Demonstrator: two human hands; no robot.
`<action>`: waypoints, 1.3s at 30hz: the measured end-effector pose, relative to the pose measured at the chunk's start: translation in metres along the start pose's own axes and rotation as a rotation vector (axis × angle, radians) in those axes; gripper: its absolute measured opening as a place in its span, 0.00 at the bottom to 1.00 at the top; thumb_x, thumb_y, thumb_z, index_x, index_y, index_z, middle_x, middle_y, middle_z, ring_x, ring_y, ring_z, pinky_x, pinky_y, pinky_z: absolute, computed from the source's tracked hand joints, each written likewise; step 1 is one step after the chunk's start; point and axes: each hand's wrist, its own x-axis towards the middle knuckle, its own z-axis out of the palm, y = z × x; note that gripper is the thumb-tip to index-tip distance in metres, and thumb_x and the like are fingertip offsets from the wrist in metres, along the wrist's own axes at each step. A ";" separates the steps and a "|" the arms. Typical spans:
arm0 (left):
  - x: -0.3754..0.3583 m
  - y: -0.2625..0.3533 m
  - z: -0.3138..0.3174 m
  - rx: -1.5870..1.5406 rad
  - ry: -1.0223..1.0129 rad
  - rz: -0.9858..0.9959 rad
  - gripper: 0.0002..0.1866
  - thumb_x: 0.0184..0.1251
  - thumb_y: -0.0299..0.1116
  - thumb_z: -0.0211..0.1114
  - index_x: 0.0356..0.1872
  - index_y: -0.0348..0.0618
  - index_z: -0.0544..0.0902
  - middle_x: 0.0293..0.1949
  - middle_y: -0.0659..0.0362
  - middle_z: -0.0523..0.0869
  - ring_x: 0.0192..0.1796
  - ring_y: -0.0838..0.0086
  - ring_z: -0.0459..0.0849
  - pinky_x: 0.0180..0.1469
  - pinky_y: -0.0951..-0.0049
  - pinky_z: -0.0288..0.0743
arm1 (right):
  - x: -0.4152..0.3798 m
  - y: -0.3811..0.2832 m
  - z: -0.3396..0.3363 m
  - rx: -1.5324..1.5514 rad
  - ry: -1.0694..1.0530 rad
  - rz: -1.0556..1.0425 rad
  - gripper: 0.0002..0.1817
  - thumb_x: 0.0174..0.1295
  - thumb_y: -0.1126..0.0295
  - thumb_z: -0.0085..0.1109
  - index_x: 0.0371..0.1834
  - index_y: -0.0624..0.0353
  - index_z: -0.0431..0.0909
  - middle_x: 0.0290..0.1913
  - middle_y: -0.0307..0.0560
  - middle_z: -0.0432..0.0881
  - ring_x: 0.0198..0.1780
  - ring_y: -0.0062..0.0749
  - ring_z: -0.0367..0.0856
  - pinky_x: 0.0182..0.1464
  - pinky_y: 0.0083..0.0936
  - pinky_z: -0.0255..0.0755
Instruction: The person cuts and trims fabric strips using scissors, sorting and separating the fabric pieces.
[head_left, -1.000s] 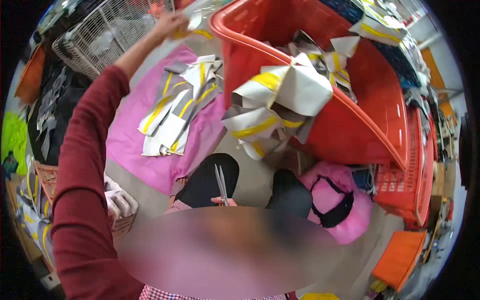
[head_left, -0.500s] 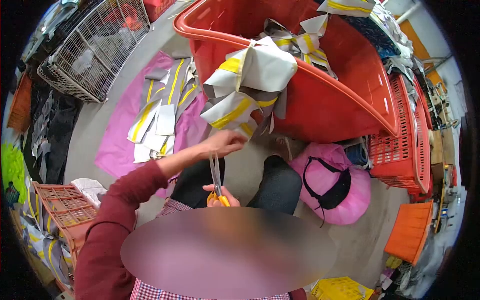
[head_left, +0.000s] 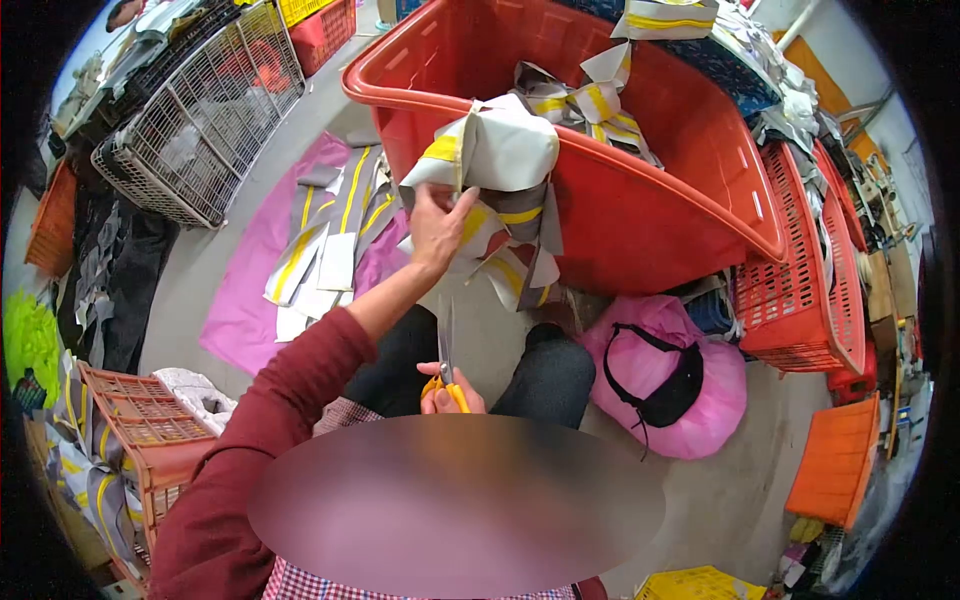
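My left hand (head_left: 437,235) is raised to a bunch of grey and white fabric strips with yellow stripes (head_left: 512,150), which hangs over the front rim of a big red tub (head_left: 650,225). Its thumb and fingers close on the edge of one strip; the fingertips are partly hidden by the cloth. Low in front of my body, my right hand (head_left: 440,402) holds scissors (head_left: 447,365) by their orange handles, blades pointing up and away from me. The blades stand below the hanging strips, apart from them.
More striped strips (head_left: 335,235) lie on a pink cloth (head_left: 235,320) on the floor. A pink bag with a black band (head_left: 725,415) sits by my right leg. Around stand a wire basket (head_left: 185,135), red crates (head_left: 790,300), an orange bin (head_left: 835,460) and an orange crate (head_left: 150,405).
My left hand has moved up from near the scissors to the hanging strips and taken hold of one's edge. The scissors have stayed low in my right hand.
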 end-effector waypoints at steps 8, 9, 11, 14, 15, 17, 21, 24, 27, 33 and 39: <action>0.011 -0.011 -0.002 0.305 0.034 -0.054 0.19 0.59 0.42 0.65 0.38 0.31 0.84 0.33 0.50 0.87 0.35 0.68 0.83 0.44 0.69 0.74 | 0.000 0.005 -0.003 -0.013 0.052 -0.029 0.22 0.74 0.58 0.44 0.63 0.62 0.65 0.27 0.37 0.71 0.22 0.13 0.66 0.26 0.10 0.64; 0.010 -0.019 -0.016 0.280 -0.020 0.048 0.18 0.61 0.41 0.64 0.37 0.32 0.84 0.32 0.51 0.87 0.33 0.67 0.83 0.42 0.69 0.75 | 0.000 0.005 -0.003 -0.025 0.062 -0.029 0.22 0.74 0.58 0.44 0.63 0.62 0.65 0.27 0.37 0.71 0.22 0.13 0.66 0.26 0.10 0.64; 0.003 -0.014 -0.047 0.177 -0.164 0.110 0.14 0.65 0.37 0.61 0.37 0.34 0.84 0.28 0.55 0.86 0.30 0.71 0.82 0.37 0.71 0.74 | -0.001 0.005 -0.004 -0.036 0.059 -0.029 0.22 0.74 0.58 0.45 0.62 0.61 0.65 0.27 0.37 0.70 0.23 0.14 0.66 0.26 0.10 0.64; -0.016 0.046 -0.109 0.220 -0.397 0.116 0.12 0.69 0.33 0.58 0.37 0.34 0.84 0.22 0.65 0.78 0.25 0.83 0.71 0.28 0.77 0.65 | -0.004 0.002 -0.001 -0.018 0.021 -0.048 0.22 0.74 0.58 0.45 0.62 0.62 0.66 0.26 0.37 0.70 0.23 0.14 0.66 0.26 0.11 0.64; -0.023 0.070 -0.132 0.325 -0.484 0.132 0.12 0.69 0.33 0.58 0.39 0.33 0.84 0.24 0.66 0.79 0.27 0.84 0.71 0.29 0.78 0.66 | -0.006 -0.002 0.001 -0.077 0.004 -0.043 0.22 0.72 0.60 0.47 0.63 0.61 0.65 0.26 0.35 0.68 0.24 0.14 0.64 0.27 0.11 0.63; -0.044 0.102 -0.167 0.437 -0.549 0.136 0.12 0.70 0.33 0.59 0.41 0.33 0.84 0.26 0.66 0.79 0.29 0.85 0.71 0.30 0.79 0.66 | -0.007 -0.005 0.004 -0.138 -0.029 -0.074 0.21 0.70 0.63 0.52 0.63 0.58 0.67 0.27 0.33 0.68 0.25 0.13 0.63 0.29 0.11 0.62; -0.094 0.129 -0.219 0.301 -0.553 -0.120 0.10 0.69 0.30 0.60 0.37 0.33 0.84 0.24 0.66 0.79 0.27 0.87 0.71 0.30 0.81 0.67 | -0.012 -0.020 0.020 -0.418 -0.100 -0.078 0.25 0.62 0.68 0.63 0.62 0.55 0.68 0.25 0.34 0.66 0.27 0.17 0.64 0.31 0.16 0.64; -0.108 0.115 -0.245 0.134 -0.541 -0.223 0.09 0.68 0.29 0.62 0.39 0.32 0.84 0.29 0.68 0.81 0.31 0.89 0.74 0.34 0.84 0.70 | -0.007 -0.029 0.031 -0.601 -0.176 -0.046 0.26 0.60 0.64 0.65 0.60 0.57 0.68 0.25 0.40 0.69 0.26 0.24 0.69 0.32 0.21 0.67; -0.117 0.120 -0.257 0.072 -0.613 -0.289 0.10 0.69 0.33 0.63 0.41 0.35 0.84 0.30 0.69 0.81 0.31 0.89 0.72 0.31 0.85 0.65 | 0.003 -0.031 0.033 -0.842 -0.231 -0.006 0.29 0.58 0.59 0.68 0.57 0.61 0.69 0.29 0.52 0.75 0.30 0.36 0.77 0.36 0.29 0.72; -0.117 0.117 -0.268 0.033 -0.677 -0.354 0.10 0.70 0.33 0.62 0.41 0.35 0.84 0.35 0.65 0.84 0.38 0.86 0.78 0.42 0.83 0.71 | 0.020 -0.043 0.044 -0.901 -0.332 0.025 0.29 0.57 0.57 0.68 0.56 0.63 0.69 0.31 0.53 0.77 0.31 0.36 0.78 0.38 0.28 0.72; -0.117 0.106 -0.266 -0.058 -0.722 -0.368 0.13 0.69 0.38 0.62 0.40 0.36 0.85 0.31 0.67 0.83 0.33 0.88 0.75 0.36 0.84 0.68 | 0.031 -0.046 0.052 -0.838 -0.349 -0.003 0.25 0.58 0.58 0.68 0.52 0.64 0.73 0.27 0.49 0.75 0.27 0.28 0.74 0.34 0.25 0.70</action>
